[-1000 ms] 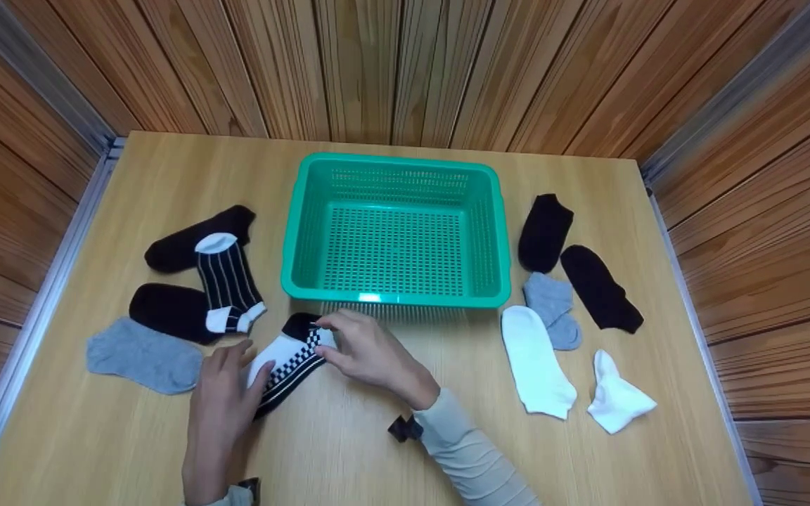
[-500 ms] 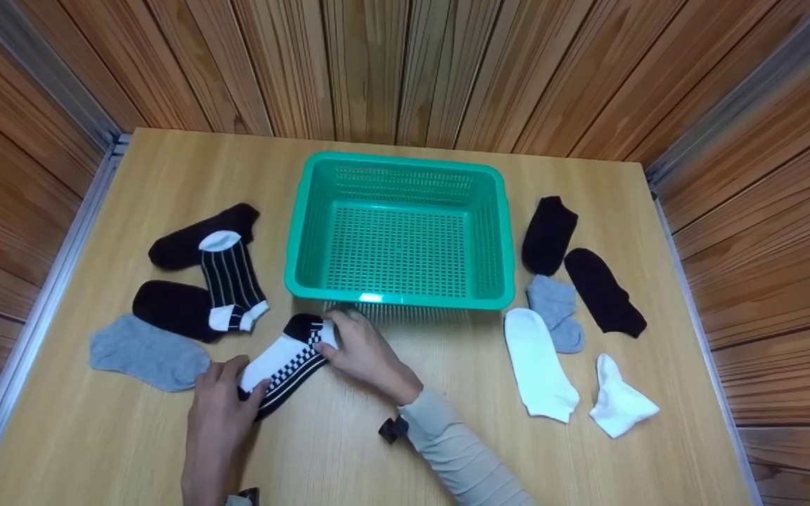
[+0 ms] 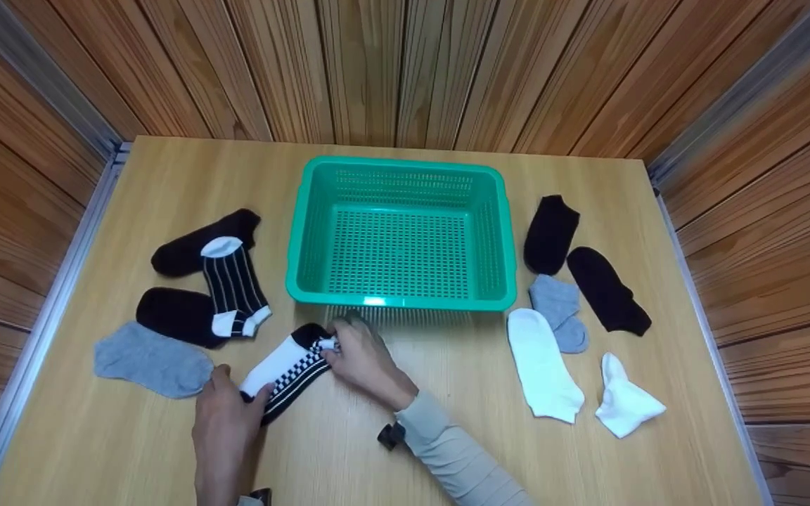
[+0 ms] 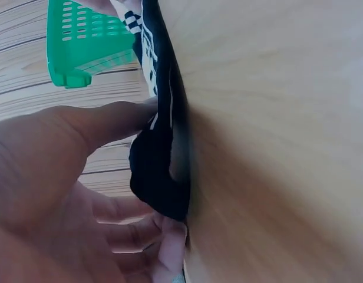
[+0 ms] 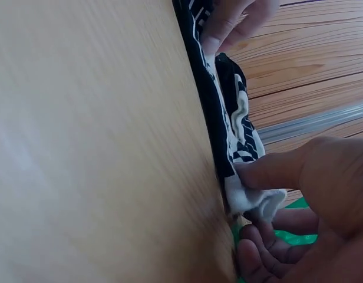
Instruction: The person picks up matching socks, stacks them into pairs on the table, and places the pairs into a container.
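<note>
In the head view, a black-and-white sock [image 3: 285, 372] with a checkered band lies slantwise on the table in front of the basket. My right hand [image 3: 370, 362] pinches its white cuff [image 5: 246, 197] between thumb and fingers; the cuff is bunched and lifts a little in the right wrist view. At the sock's black lower end [image 4: 155, 171], my left hand [image 3: 228, 436] holds on, thumb across the top and fingers curled at the edge. A grey sock [image 3: 155, 360] lies right beside the left fingertips. A striped black-and-white sock [image 3: 236, 284] lies farther back.
A green plastic basket [image 3: 294, 232] stands at the back middle. Two black socks, one a plain sock [image 3: 201, 242], lie on the left under the striped one. To the right are black socks [image 3: 551, 235], a folded grey sock [image 3: 558, 309] and white socks [image 3: 542, 365]. Wooden panels surround the table.
My right fingers have closed further over the sock's cuff, which now looks bunched. The left hand has shifted to the sock's lower end, its fingers drawn in. The other socks stay put.
</note>
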Demonstrator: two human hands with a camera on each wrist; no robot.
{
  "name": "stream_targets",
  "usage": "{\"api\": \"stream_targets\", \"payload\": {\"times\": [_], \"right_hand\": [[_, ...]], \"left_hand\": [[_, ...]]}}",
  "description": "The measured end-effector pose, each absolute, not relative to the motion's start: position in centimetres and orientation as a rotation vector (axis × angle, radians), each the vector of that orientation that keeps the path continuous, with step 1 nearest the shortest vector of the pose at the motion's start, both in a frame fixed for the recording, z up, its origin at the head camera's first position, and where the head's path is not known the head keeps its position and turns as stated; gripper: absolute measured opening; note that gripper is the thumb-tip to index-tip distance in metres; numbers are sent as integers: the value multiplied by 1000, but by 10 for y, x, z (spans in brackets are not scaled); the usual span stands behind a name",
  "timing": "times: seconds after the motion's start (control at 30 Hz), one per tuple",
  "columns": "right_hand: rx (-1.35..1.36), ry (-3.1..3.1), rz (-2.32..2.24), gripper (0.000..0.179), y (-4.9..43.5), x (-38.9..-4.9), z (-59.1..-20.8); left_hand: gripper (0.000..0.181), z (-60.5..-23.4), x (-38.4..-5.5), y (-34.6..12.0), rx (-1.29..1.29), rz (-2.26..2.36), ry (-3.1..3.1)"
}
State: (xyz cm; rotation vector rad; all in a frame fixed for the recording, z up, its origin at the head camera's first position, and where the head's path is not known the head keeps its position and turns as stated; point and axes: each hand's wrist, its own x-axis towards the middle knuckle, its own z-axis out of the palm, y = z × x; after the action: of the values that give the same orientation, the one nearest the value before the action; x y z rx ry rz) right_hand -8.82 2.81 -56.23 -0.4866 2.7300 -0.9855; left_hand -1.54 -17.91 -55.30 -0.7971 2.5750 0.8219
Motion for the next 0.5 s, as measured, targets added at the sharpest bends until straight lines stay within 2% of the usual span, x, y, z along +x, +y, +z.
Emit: {"api": "stream_targets", "payload": {"times": [0.1,0.33,0.5], "right_hand": [[-488,2722,-1015,19,30,-87,-563],[-424,2606,-1206,18,40,-83,-556],[-345,2449,-1444,28,55,-82,-547]], "left_hand": [[81,-553,-18,-178,-864,850,2497],[45,-550,-19,-178,-841,937,2417],[45,-544,-20,-180,-728,1082,2381]]}}
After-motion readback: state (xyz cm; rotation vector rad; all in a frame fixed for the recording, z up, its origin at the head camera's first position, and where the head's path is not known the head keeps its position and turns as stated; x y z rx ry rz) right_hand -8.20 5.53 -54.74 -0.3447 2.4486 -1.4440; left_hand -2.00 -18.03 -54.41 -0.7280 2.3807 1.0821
